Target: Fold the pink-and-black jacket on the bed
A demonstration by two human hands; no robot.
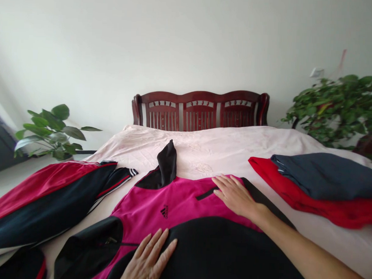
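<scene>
A magenta and black sports top (147,203) with a small black logo lies spread on the bed in front of me. My left hand (149,260) rests on its near black part, with its fingers extended. Farther to the right, my right hand (234,196) lies flat on the magenta fabric beside a short dark pocket slit. Both palms face down, and neither hand grips the cloth. One black section of the top points up and away toward the headboard. The near edge of the garment runs out of view.
A pale pink sheet (204,150) covers the bed. On the left lies a red and navy striped garment (65,196). Folded dark grey clothing (328,175) sits on red clothing (318,209) at right. Behind are a wooden headboard (201,99) and leafy plants (54,126) on both sides.
</scene>
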